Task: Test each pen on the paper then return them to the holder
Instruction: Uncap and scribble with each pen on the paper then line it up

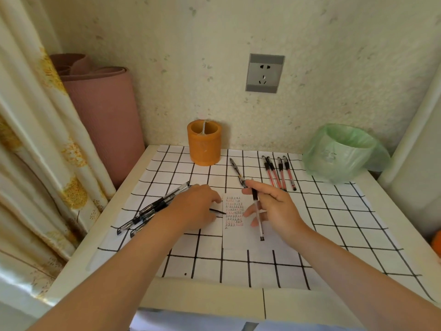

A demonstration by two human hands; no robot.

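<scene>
A small white paper [235,231] covered with rows of black and red marks lies mid-table. My right hand [274,209] holds a clear pen with a black grip [259,217] above the paper's right side, its end pointing toward me. My left hand [198,206] rests at the paper's left edge, fingers curled over a black pen cap [218,211]. The orange cylindrical holder [204,143] stands at the back by the wall. Several black pens [155,207] lie left of my left hand. Several red pens [279,172] lie at the back right. One black pen [236,170] lies between them.
A bin lined with a green bag [343,151] stands at the back right corner. The checked tablecloth [334,223] covers the table. A rolled pink mat [105,115] and a curtain [31,151] stand left of the table. A wall socket [265,73] is above.
</scene>
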